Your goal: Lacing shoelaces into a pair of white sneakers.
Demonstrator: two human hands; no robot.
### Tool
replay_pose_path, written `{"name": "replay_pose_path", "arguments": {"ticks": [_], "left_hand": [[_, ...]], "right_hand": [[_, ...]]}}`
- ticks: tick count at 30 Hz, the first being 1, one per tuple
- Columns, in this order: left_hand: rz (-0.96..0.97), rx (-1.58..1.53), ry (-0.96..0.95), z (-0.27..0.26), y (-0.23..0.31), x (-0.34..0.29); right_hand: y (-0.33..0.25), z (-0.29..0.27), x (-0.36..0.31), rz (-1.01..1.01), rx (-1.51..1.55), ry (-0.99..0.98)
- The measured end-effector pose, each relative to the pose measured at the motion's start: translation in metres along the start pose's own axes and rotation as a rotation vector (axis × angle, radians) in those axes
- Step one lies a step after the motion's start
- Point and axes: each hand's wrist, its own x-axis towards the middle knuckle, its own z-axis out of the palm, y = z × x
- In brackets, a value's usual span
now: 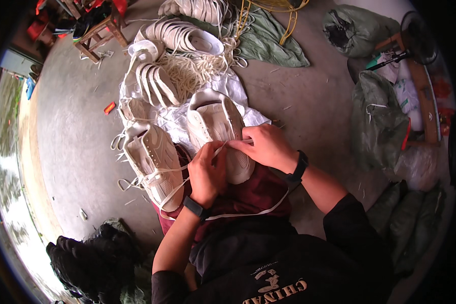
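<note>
A white sneaker upper [215, 124] rests on my lap over dark red cloth [248, 195]. My left hand [207, 169] pinches a flat white lace [180, 187] against the shoe's near end. My right hand [266, 147] grips the shoe's side and the lace where it enters the eyelets. The lace trails down across my lap. A second white upper [154, 159] with a lace in it lies just left of my knee. Both wrists wear dark bands.
Stacked white uppers [180, 35] and a heap of loose laces [192, 71] lie on white sheeting ahead. Green sacks [377, 121] stand at right, a wooden stool [99, 30] at far left, black uppers [93, 263] at lower left on concrete floor.
</note>
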Motion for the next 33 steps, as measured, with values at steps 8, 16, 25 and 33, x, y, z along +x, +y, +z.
{"name": "replay_pose_path", "arguments": {"ticks": [8,16,25,33], "left_hand": [[0.163,0.257,-0.159,-0.020,0.005,0.004],[0.136,0.102,-0.053,-0.016,0.007,-0.007],[0.013,0.035,-0.045,-0.020,0.021,-0.016],[-0.099,-0.096,-0.031,-0.006,0.031,-0.019]], "right_hand": [[0.009,-0.002,-0.004,-0.008,0.262,-0.114],[0.017,-0.009,-0.006,-0.089,0.340,-0.154],[0.025,-0.020,-0.012,-0.088,0.352,-0.223],[0.023,-0.028,-0.015,-0.112,0.369,-0.212]]}}
